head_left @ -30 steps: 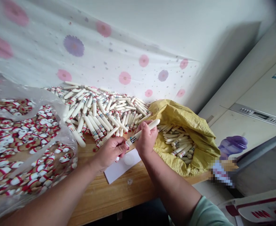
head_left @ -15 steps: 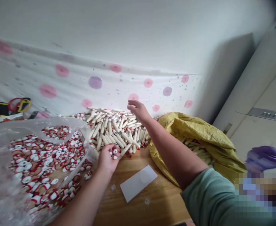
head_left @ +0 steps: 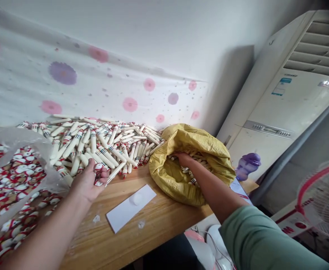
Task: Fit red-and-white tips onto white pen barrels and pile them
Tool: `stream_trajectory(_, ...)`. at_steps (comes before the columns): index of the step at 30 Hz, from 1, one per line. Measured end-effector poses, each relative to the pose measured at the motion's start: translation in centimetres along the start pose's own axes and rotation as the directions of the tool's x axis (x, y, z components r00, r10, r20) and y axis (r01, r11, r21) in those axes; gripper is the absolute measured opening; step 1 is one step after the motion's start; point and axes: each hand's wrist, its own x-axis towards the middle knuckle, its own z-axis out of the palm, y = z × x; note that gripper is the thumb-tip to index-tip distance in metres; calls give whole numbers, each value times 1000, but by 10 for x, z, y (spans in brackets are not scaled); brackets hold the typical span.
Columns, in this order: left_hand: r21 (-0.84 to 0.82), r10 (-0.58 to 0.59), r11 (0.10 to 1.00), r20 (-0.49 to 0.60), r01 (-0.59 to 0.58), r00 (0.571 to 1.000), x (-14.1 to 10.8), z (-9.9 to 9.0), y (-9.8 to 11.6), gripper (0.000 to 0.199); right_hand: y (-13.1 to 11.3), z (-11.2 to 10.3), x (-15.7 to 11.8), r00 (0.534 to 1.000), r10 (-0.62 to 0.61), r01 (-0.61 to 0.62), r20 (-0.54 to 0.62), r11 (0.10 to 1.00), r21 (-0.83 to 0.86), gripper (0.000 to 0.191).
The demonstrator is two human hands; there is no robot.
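Observation:
My left hand is closed around a few small red-and-white figure heads, held palm up over the table edge of the pen heap. Right behind it lies a large heap of cream-coloured pens with striped, red-and-white tops. My right hand reaches into the open mouth of a yellow woven sack, where more pens lie. Its fingers are mostly hidden inside, so whether they grip anything does not show. Loose red-and-white heads fill a clear plastic bag left of my left hand.
A white card with a round whitish spot lies on the wooden table. To the right are a purple bottle-shaped object, a tall white air conditioner and a fan. Flowered sheeting covers the wall behind.
My right hand has gone from above the pen heap, near the wall, down into the yellow sack. The view has turned right. My left hand still holds the small heads.

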Motion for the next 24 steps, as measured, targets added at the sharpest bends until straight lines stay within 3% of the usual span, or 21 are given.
stream_trajectory(3,57,20,998,31,-22,999,2,-2,0,34,-10,4,11,999,29,-32,-24,994,-104,34)
stream_trajectory(6,115,35,992,66,-42,997,7,-5,-1,27,-16,-1,9,999,35,-40,-29,985,-165,26)
stream_trajectory(11,210,115,966,183,-153,976,8,-11,-7,4,-24,-21,-23,997,-52,43,-57,989,-144,26)
stream_trajectory(14,309,130,925,294,-223,947,2,-11,-12,18,-31,-33,-51,974,-82,70,-213,996,-62,44)
stream_trajectory(16,350,135,903,319,-249,938,-4,-9,-14,27,-39,-35,-66,923,-53,129,-381,976,177,52)
stream_trajectory(18,376,157,883,331,-283,930,-10,-6,-16,32,-54,-31,-75,888,0,261,-460,824,503,55)
stream_trajectory(20,395,171,862,364,-318,916,-16,-4,-18,35,-78,-24,-79,910,-28,355,-413,566,744,56)
stream_trajectory(22,410,156,847,413,-337,897,-20,-2,-21,35,-107,-18,-80,934,-136,357,-331,285,889,58)
stream_trajectory(24,424,141,834,458,-355,878,-21,-2,-22,34,-138,-13,-79,922,-256,305,-291,18,952,69)
